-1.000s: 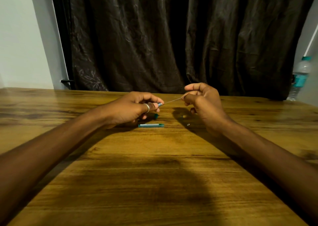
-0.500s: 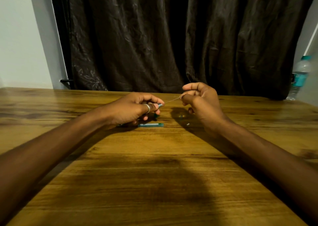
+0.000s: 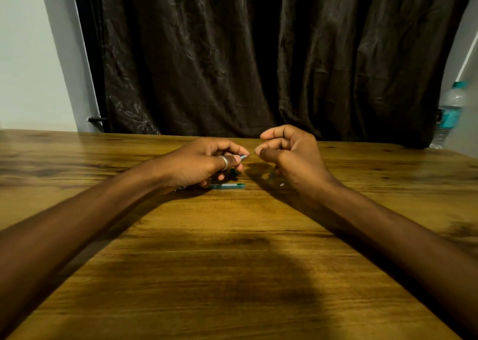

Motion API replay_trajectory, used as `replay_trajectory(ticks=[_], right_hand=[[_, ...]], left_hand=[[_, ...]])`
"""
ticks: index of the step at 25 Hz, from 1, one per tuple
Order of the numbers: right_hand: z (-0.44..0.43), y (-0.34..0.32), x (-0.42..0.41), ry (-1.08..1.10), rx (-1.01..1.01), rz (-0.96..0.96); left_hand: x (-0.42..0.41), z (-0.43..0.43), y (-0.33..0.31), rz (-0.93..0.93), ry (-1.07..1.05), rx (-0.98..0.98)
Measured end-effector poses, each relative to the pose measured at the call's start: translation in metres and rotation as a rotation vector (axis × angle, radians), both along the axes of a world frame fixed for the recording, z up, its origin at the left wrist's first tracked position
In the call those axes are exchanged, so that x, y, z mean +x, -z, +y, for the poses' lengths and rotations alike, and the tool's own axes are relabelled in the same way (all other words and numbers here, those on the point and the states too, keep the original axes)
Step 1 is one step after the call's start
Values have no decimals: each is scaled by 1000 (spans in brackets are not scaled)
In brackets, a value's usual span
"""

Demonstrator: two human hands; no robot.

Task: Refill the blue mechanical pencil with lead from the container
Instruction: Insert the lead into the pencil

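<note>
Two hands: left hand (image 3: 204,162) grips pencil (image 3: 243,156), right hand (image 3: 287,148) apparently pinches lead (image 3: 251,153).

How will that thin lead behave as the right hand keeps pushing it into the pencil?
The lead looks hair-thin, so it is probably brittle and would snap if bent. Only a short stretch shows between the right hand and the pencil, so buckling seems less likely. It is probably almost weightless.
</note>
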State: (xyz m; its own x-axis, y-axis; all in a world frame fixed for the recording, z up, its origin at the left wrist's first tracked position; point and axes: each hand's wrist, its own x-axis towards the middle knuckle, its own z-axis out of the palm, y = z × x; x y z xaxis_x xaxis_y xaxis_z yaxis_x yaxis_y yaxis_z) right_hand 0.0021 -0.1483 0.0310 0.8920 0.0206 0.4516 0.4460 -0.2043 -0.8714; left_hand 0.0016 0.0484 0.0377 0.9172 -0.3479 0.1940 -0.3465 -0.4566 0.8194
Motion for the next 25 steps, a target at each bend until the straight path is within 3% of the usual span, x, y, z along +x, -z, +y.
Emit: replay_trajectory(ticks=[11, 19, 25], right_hand=[[2, 4, -3, -83, -86, -42], [-8, 4, 15, 66, -208, -132], [-22, 1, 24, 194, -524, -237]], left_hand=[[-1, -5, -1, 26, 16, -59], [-4, -5, -6, -38, -91, -45], [0, -3, -2, -50, -83, 12]])
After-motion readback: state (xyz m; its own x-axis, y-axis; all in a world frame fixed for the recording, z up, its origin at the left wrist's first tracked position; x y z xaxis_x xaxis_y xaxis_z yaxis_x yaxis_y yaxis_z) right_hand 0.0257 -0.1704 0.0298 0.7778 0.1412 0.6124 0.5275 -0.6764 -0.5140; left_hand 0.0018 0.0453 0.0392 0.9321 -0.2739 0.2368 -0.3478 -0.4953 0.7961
